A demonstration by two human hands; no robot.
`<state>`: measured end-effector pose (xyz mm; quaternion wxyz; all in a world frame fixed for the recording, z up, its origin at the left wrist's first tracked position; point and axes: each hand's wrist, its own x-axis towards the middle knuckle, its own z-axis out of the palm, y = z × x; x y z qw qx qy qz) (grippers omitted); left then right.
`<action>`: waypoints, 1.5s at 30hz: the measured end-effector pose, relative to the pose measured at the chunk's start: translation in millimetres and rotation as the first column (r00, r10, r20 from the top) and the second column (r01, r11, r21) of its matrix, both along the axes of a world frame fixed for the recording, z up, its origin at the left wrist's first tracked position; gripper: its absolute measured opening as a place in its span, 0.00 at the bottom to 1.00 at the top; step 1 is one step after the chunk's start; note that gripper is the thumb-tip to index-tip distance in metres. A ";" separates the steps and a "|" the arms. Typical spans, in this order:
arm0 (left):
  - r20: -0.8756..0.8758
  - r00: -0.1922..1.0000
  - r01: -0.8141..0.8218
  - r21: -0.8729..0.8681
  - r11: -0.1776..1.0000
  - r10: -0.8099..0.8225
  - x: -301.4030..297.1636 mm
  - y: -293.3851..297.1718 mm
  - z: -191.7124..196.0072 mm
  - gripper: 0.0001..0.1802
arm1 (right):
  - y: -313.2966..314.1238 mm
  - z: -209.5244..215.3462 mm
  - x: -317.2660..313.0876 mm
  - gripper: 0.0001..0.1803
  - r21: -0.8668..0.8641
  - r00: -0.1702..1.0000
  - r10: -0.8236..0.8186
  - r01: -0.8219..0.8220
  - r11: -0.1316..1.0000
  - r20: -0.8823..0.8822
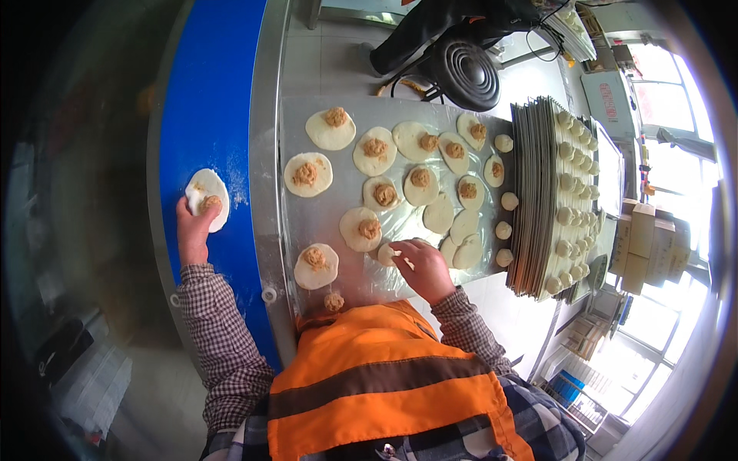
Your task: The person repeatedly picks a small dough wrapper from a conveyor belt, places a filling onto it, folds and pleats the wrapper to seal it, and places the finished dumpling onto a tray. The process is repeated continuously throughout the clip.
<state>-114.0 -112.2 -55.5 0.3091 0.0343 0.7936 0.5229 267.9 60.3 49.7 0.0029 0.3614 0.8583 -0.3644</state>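
Note:
At the left, my left hand (195, 230) grips the near edge of an oval dough wrapper (204, 183) on the blue conveyor belt (211, 69). My thumb lies beside a lump of tan filling (211, 203) on that wrapper. Over the metal table (304, 223), the fingers of my right hand (424, 267) close on a small pale piece of dough (386, 255), partly covered by them. Around it lie several flat dough wrappers with filling, one (360, 229) just beyond my fingers. Plain wrappers (467, 252) overlap to the right of this hand.
Small dough balls (503, 230) line the table's right edge. Beside them rises a tall stack of trays (530, 184), its top bearing more dough balls (567, 215). Beyond the table stand a round black stool (464, 74) and a person's dark-clothed leg (411, 38). Cardboard boxes (642, 242) sit far right.

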 end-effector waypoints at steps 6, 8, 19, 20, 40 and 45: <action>0.515 0.855 -0.244 0.494 0.834 -0.055 71.9 -27.4 26.6 0.25 | -8.0 -10.5 12.5 0.13 -0.074 0.990 0.099 -0.107 0.992 -0.104; 0.566 0.793 -0.137 0.528 0.838 -0.227 102.2 -21.6 28.6 0.27 | -6.4 -17.8 25.3 0.13 -0.033 0.987 0.141 -0.144 0.989 -0.077; -0.271 0.401 0.742 -0.465 0.484 -0.875 146.8 79.1 -9.7 0.22 | 49.6 -24.6 46.1 0.14 0.092 0.955 0.267 -0.257 0.962 -0.126; -0.305 0.423 0.741 -0.426 0.519 -0.853 146.8 75.0 -2.2 0.20 | 54.9 -20.0 41.1 0.14 0.111 0.967 0.250 -0.242 0.964 -0.057; -0.782 0.531 0.102 -0.323 0.941 -0.326 -197.9 287.3 -13.7 0.28 | 117.8 14.1 -99.2 0.12 0.239 0.956 0.232 -0.271 0.932 0.181; -0.681 0.720 0.249 0.078 0.965 -0.131 -176.9 232.2 -4.7 0.21 | 183.8 8.8 -210.7 0.10 0.434 0.887 0.454 -0.442 0.785 0.084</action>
